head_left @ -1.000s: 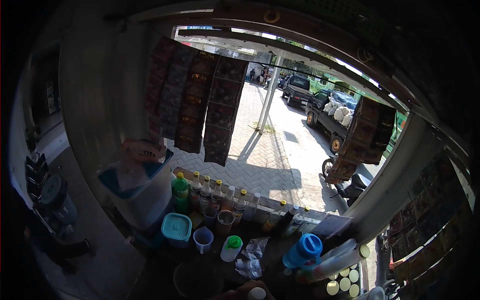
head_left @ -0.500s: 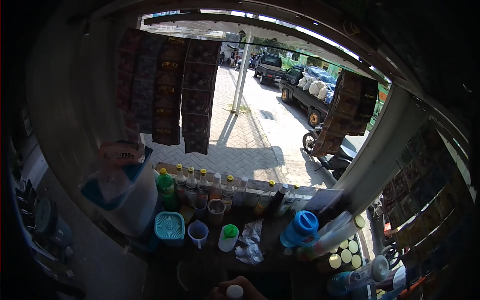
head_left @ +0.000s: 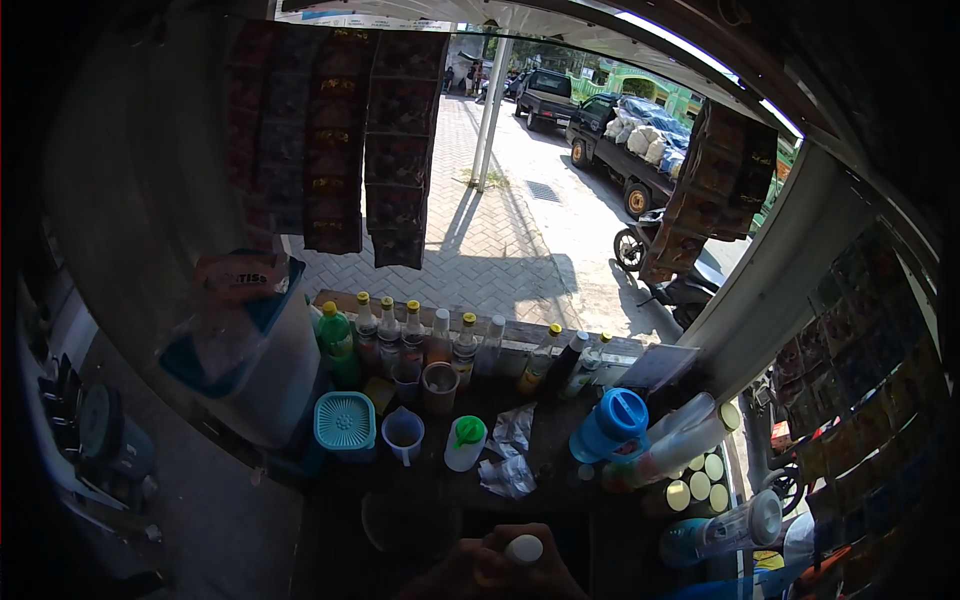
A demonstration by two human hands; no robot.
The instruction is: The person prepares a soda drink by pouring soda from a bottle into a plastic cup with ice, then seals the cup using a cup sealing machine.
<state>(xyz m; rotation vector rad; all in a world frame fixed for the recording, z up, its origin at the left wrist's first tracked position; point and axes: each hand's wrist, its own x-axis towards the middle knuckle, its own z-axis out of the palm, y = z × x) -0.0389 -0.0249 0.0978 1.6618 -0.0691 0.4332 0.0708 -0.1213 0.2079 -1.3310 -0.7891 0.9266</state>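
At the bottom middle of the view, in deep shade, my two hands are together around a bottle with a white cap point(head_left: 524, 550). My right hand point(head_left: 555, 572) is closed around it, fingers curled behind the cap. My left hand point(head_left: 468, 568) is closed too and presses against the bottle from the left. The bottle's body is hidden by the hands and the dark. Beyond them stand a white bottle with a green lid point(head_left: 465, 445), a light purple measuring jug point(head_left: 403, 436) and crumpled silvery packets point(head_left: 508, 475).
A turquoise lidded box point(head_left: 345, 425) sits left, beside a large container point(head_left: 245, 380). Several syrup bottles point(head_left: 412, 335) line the back ledge. On the right are a blue jug point(head_left: 610, 428), stacked plastic cups point(head_left: 665, 460) and lidded jars point(head_left: 700, 490). Sachet strips point(head_left: 400, 150) hang overhead.
The view has tilted down, so the counter items sit higher. More of my hands shows, and the white cap appears further right and higher, still held.
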